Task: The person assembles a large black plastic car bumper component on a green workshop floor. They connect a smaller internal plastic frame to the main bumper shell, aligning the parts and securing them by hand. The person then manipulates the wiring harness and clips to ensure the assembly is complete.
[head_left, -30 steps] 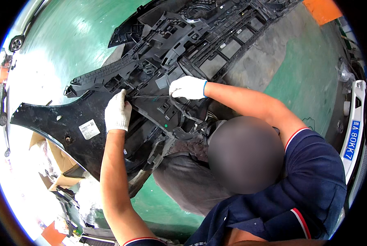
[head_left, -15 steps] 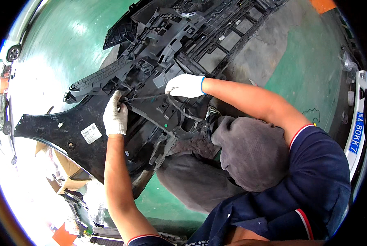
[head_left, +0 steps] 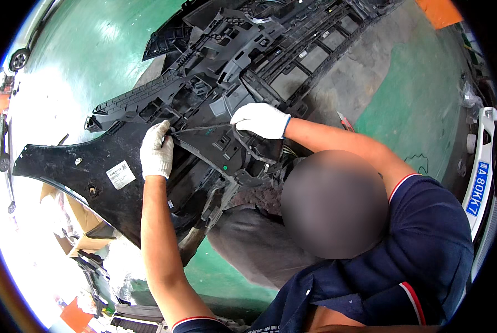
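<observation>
A large black car bumper (head_left: 59,158) lies inner side up on the floor, with a white label (head_left: 120,175) on its left part. Over it runs a dark wiring harness (head_left: 201,130), drawn nearly straight between my hands. My left hand (head_left: 157,151), in a white knit glove, is closed on the harness's left end, close against the bumper. My right hand (head_left: 261,120), gloved too, pinches the harness farther right. From there a thicker dark length (head_left: 248,147) hangs down toward the bumper's lower edge. Both sets of fingertips are partly hidden.
Black plastic frame parts (head_left: 293,80) spread behind the bumper to the upper right. A red-handled tool (head_left: 345,122) lies beyond my right forearm. An open cardboard box (head_left: 90,230) stands at the lower left. A white car panel with a blue plate (head_left: 479,183) is at the right edge.
My right hand has moved slightly right, still holding the harness. The left hand keeps its grip at nearly the same spot. More of the red-handled tool shows, and the whole view has shifted a little.
</observation>
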The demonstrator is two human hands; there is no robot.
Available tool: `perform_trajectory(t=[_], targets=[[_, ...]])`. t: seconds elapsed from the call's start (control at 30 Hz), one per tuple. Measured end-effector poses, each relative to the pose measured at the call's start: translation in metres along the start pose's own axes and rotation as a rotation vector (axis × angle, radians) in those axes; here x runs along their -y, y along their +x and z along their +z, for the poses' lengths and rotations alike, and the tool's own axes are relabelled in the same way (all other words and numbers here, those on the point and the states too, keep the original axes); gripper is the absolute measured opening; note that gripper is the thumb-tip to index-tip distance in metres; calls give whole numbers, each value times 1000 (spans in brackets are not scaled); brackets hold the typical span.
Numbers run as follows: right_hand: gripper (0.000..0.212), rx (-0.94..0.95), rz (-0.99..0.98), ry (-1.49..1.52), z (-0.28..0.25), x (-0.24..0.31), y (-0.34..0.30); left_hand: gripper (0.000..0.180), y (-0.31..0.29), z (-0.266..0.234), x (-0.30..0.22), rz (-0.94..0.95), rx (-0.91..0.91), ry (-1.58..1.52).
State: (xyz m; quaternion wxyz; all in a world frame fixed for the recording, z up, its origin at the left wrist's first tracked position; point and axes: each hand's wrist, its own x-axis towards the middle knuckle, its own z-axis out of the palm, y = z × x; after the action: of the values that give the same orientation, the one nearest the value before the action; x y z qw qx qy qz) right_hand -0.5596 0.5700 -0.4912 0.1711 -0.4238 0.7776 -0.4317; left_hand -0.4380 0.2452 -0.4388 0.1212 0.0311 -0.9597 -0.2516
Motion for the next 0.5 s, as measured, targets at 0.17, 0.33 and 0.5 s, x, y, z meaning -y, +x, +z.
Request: perform_trajectory(t=[0.17,0.33,0.5], targets=[[19,95,324,227,12,7,-2,39,2,-3,-2,1,22,-1],[18,56,-154,-345,29,-19,9,38,1,-4,-3,-24,22,19],[27,185,-188,-592,34,-28,22,38,2,-1,-7,-23,10,16]])
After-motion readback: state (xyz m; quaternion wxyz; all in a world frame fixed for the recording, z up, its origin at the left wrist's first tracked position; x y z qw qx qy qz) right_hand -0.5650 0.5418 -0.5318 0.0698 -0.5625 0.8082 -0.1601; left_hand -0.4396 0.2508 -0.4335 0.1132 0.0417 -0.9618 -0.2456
